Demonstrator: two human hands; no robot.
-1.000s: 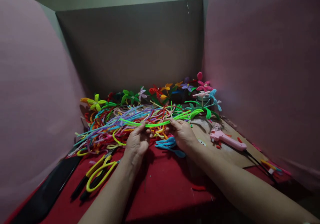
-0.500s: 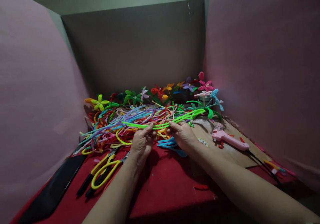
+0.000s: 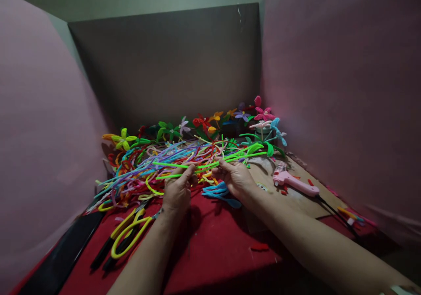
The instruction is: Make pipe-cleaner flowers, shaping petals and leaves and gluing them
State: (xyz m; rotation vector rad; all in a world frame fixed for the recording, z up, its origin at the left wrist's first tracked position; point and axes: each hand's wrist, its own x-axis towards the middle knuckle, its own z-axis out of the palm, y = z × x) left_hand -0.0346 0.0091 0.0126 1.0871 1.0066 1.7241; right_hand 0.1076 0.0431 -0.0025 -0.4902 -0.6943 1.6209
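pinching slender green stems [image 3: 207,168], perhaps fuzzy, in left hand [image 3: 178,190], right hand [image 3: 240,179]

Dim light lay palest on the left panel [image 3: 36,133], the back panel [image 3: 164,71] stood murky, and soft shadows fell beneath the hands [image 3: 177,194] on the red worktop [image 3: 217,233].

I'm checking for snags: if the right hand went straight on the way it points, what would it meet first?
Beyond its green stems, the right hand would likely meet the multicolored heap, though depth is unclear.
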